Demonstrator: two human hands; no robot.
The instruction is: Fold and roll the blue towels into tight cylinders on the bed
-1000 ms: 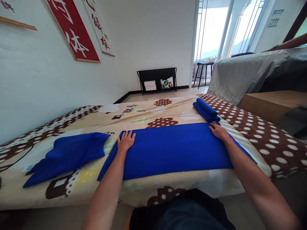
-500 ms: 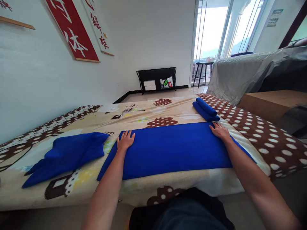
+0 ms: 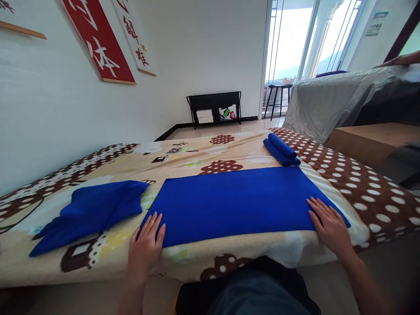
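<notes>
A blue cloth (image 3: 229, 203) lies spread flat in a long rectangle on the patterned bed cover. My left hand (image 3: 147, 243) rests on its near left corner, fingers stretched out. On the near right corner lies my right hand (image 3: 330, 223), its fingers extended over the fabric. Neither hand grips anything. A second blue cloth (image 3: 98, 210), crumpled and loosely spread, is to the left of my left hand. Beyond the flat cloth's far right corner sits a rolled blue cloth (image 3: 280, 149).
The bed cover (image 3: 183, 157) has brown polka-dot borders. A plastic-draped piece of furniture (image 3: 328, 100) and a wooden box (image 3: 367, 140) stand at the right. A black rack (image 3: 213, 107) is by the far wall. Another person's hand (image 3: 402, 60) touches the draped furniture.
Both my hands have slid toward me, from the far corners of the flat cloth to its near corners. Another person's hand shows more clearly at the right edge. The other cloths stay put.
</notes>
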